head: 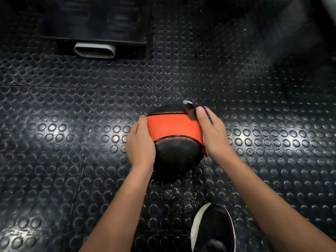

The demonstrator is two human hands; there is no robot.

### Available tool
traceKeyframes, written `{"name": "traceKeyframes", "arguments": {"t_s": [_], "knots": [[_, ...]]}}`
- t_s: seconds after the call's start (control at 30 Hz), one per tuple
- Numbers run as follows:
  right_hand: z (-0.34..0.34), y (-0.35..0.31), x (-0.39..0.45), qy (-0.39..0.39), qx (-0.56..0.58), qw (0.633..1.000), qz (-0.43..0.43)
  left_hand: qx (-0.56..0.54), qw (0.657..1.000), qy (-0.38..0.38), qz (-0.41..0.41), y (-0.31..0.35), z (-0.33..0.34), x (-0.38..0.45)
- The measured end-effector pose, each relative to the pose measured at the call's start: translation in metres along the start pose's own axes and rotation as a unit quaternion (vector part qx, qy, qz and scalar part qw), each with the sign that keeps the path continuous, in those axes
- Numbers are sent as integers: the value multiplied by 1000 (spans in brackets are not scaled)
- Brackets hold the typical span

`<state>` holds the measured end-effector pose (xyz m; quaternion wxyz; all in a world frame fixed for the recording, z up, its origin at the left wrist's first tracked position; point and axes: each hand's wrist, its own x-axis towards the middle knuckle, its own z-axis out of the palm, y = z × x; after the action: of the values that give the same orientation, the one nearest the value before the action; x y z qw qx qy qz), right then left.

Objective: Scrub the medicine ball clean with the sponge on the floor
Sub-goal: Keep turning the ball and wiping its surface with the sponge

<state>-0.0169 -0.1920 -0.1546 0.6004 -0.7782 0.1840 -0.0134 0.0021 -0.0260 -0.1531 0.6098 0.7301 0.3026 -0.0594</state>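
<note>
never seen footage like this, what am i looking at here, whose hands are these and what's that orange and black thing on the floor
There is no machine here. The single picture comes from a camera worn on a person's head, looking forward and down, so the two bare arms reaching in from the bottom belong to the wearer.

The orange and black thing is a medicine ball resting on a dark rubber floor covered in raised round studs. The left hand cups the ball's left side to steady it. The right hand presses against the ball's right side and holds a sponge, mostly hidden; only a white and purple edge peeks out past the fingertips.

Pale specks, possibly droplets or suds, dot the floor by the ball. A black shoe with a white sole shows at the bottom, and dark equipment with a pale oval end piece sits at the top left.
</note>
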Motion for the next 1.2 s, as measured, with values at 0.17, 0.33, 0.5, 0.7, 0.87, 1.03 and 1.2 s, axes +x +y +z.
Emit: {"name": "traceKeyframes", "arguments": {"t_s": [0.17, 0.33, 0.5, 0.7, 0.87, 1.03, 1.2], "knots": [[-12, 14, 32, -79, 21, 971, 227, 5, 1000, -17, -8, 10, 2, 2], [-7, 1, 24, -30, -39, 996, 74, 19, 998, -53, -34, 5, -2, 22], [1, 3, 7, -55, -27, 997, -56, 15, 996, -77, -48, -1, -5, 37], [-13, 21, 39, -59, 46, 975, 211, 46, 995, -83, -7, 13, 2, 27], [-7, -7, 28, -39, -14, 998, 37, 40, 995, -90, -33, 10, 0, 32], [-7, -6, 32, -66, -50, 996, 26, 41, 993, -110, -16, 8, -2, 33], [-15, 3, 47, -93, -68, 979, 166, 41, 993, -114, -8, 6, -2, 33]]}}
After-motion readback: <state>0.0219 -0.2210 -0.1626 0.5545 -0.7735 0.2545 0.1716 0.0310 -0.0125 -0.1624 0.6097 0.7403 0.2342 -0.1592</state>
